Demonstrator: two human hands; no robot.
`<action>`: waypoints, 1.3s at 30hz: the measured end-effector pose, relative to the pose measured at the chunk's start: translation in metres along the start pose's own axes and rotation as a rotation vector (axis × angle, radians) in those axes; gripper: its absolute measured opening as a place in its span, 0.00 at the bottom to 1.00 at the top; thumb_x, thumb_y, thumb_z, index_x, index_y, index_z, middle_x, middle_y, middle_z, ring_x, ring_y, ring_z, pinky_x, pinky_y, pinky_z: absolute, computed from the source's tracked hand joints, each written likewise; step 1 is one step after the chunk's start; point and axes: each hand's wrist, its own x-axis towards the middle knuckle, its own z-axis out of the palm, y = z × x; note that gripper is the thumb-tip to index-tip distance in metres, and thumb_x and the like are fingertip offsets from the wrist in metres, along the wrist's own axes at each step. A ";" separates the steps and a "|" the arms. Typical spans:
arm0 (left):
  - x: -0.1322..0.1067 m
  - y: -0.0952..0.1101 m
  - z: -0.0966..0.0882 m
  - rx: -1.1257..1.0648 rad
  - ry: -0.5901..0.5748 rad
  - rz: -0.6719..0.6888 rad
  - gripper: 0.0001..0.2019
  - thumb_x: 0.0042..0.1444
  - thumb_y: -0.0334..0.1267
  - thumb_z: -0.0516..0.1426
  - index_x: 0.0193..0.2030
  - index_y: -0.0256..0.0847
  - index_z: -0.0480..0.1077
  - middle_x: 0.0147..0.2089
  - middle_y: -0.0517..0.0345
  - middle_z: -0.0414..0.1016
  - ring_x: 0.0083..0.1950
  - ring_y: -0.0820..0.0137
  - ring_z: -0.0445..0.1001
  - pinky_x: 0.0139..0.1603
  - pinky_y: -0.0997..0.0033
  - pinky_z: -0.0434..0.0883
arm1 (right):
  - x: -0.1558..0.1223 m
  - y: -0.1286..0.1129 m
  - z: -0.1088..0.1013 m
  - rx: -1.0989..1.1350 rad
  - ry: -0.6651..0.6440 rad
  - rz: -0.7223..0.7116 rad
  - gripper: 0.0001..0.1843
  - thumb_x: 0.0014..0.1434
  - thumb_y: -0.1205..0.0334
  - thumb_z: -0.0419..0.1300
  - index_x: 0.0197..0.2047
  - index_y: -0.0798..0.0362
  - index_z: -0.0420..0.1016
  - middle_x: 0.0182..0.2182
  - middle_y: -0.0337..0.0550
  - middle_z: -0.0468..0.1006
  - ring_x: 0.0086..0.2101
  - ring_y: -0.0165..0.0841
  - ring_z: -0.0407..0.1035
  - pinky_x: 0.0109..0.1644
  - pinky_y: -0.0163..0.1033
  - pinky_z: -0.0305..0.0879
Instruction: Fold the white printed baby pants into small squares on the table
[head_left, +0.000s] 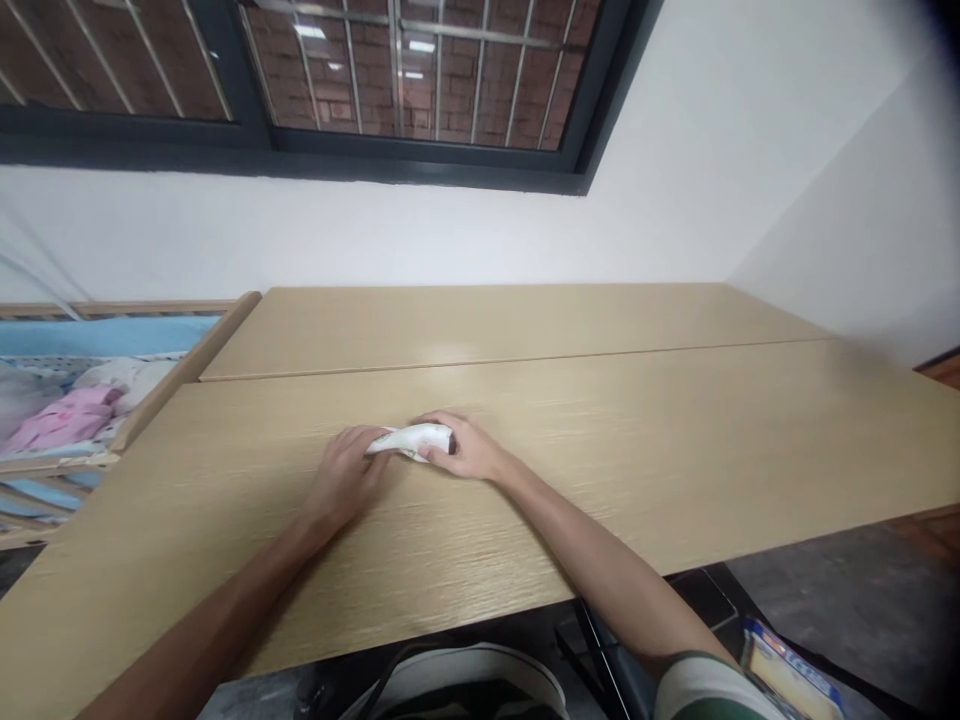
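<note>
A white, soft-looking wrapped bundle (412, 438) lies between my hands, low over the wooden table. It looks like paper or thin film, twisted narrow at its left end, with a dark spot at its right end. My left hand (351, 462) closes its fingers on the narrow left end. Around the thicker right end, the thumb and fingers of my right hand (466, 447) are wrapped. What is inside the wrapping is hidden.
The light wooden tabletop (675, 440) has a seam running across it. A wooden crib (187, 375) with a pink cloth (67, 418) stands at the left. Beyond are a white wall and a barred window (420, 70). A blue-edged packet (791, 670) sits low at the right.
</note>
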 end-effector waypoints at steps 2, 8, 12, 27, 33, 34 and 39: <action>0.001 -0.001 -0.001 -0.010 0.019 -0.008 0.11 0.69 0.45 0.54 0.49 0.44 0.75 0.48 0.54 0.82 0.50 0.59 0.78 0.53 0.56 0.72 | 0.000 -0.003 0.001 0.015 -0.008 0.022 0.22 0.64 0.50 0.62 0.58 0.51 0.74 0.48 0.48 0.81 0.44 0.39 0.76 0.47 0.43 0.70; 0.001 -0.004 0.001 -0.037 0.042 -0.018 0.12 0.68 0.46 0.55 0.48 0.44 0.75 0.48 0.52 0.82 0.50 0.59 0.79 0.54 0.56 0.72 | 0.000 -0.005 0.001 0.013 -0.028 0.066 0.27 0.61 0.46 0.66 0.58 0.50 0.74 0.48 0.47 0.81 0.43 0.39 0.75 0.46 0.43 0.69; 0.002 -0.006 0.001 -0.051 0.016 -0.040 0.13 0.67 0.47 0.55 0.48 0.44 0.75 0.49 0.51 0.82 0.50 0.59 0.79 0.55 0.57 0.72 | 0.000 -0.004 0.001 0.004 -0.032 0.046 0.29 0.59 0.45 0.68 0.59 0.50 0.74 0.48 0.47 0.81 0.45 0.40 0.75 0.48 0.43 0.69; 0.004 0.007 -0.008 -0.064 0.077 -0.028 0.13 0.67 0.48 0.55 0.46 0.43 0.75 0.46 0.51 0.82 0.47 0.61 0.78 0.51 0.61 0.74 | 0.001 0.009 0.009 0.063 0.032 0.053 0.26 0.59 0.56 0.68 0.59 0.51 0.73 0.51 0.49 0.79 0.45 0.39 0.75 0.47 0.42 0.70; 0.005 0.011 -0.009 -0.077 0.121 -0.039 0.13 0.67 0.48 0.56 0.45 0.43 0.75 0.44 0.53 0.82 0.45 0.62 0.78 0.50 0.63 0.74 | 0.000 0.009 0.010 0.090 0.050 0.116 0.29 0.60 0.53 0.66 0.62 0.51 0.69 0.48 0.48 0.80 0.41 0.37 0.75 0.44 0.41 0.70; 0.005 0.012 -0.010 -0.077 0.125 -0.051 0.13 0.66 0.49 0.57 0.45 0.43 0.76 0.44 0.53 0.82 0.45 0.62 0.78 0.49 0.63 0.74 | -0.001 0.009 0.011 0.095 0.065 0.134 0.31 0.60 0.52 0.66 0.63 0.51 0.68 0.47 0.47 0.80 0.40 0.37 0.75 0.43 0.41 0.70; 0.004 0.019 -0.013 -0.122 0.123 -0.228 0.17 0.64 0.53 0.57 0.48 0.43 0.75 0.47 0.53 0.83 0.46 0.61 0.80 0.48 0.63 0.76 | 0.000 0.008 0.012 0.156 0.191 0.136 0.34 0.61 0.49 0.66 0.65 0.52 0.63 0.51 0.50 0.79 0.45 0.39 0.75 0.48 0.44 0.71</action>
